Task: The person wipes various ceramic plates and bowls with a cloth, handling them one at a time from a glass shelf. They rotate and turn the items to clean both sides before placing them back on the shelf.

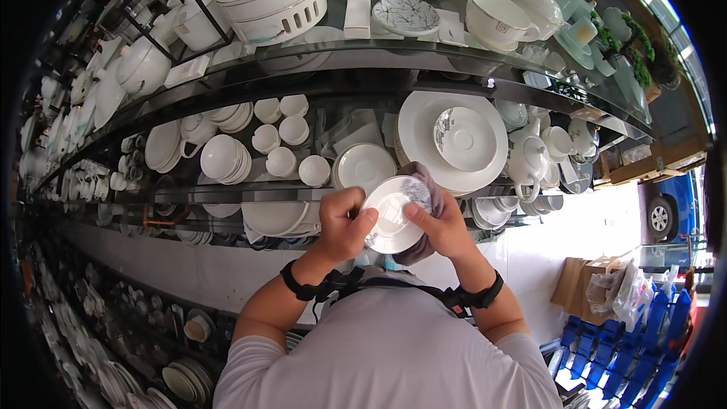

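Note:
Between my hands is a small white saucer (pixel 392 238) with a grey printed pattern on its rim. My left hand (pixel 343 225) grips its left edge, thumb on the upper face. My right hand (pixel 446 227) pinches the right side, with a grey-mauve cloth (pixel 433 187) bunched between the palm and the saucer's underside. Just beyond, on the glass shelf, stands a stack of white saucers (pixel 363 165). To its right a patterned saucer (pixel 466 139) lies on a large white plate (pixel 412 125).
Several small white cups (pixel 281 162) and stacked bowls (pixel 221 158) stand left of the saucers. A white teapot (pixel 527 153) is at the right. The upper glass shelf (pixel 386 57) carries a lidded tureen (pixel 272 0). Cardboard boxes (pixel 585 284) sit on the floor at right.

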### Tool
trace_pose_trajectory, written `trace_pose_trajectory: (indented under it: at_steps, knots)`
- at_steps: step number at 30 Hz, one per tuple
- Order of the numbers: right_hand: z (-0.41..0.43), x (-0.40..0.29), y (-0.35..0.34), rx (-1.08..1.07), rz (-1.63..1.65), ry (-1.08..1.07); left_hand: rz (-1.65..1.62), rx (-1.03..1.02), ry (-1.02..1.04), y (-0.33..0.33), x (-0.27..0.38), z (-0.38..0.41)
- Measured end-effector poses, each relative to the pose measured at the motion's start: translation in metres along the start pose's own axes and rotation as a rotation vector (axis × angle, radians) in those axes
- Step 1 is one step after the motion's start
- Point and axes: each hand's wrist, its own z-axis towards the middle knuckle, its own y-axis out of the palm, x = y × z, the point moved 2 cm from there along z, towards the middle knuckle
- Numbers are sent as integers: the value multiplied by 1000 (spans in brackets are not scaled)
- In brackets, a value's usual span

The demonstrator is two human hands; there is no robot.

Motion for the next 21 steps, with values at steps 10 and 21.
trace_pose_trajectory:
  at_steps: [10,21]
  knots:
    - [10,-3,36,463,-794,-314,-949,15,-338,37,0,2]
    - [-2,-33,63,-260,-968,-555,-827,114,-313,20,3,4]
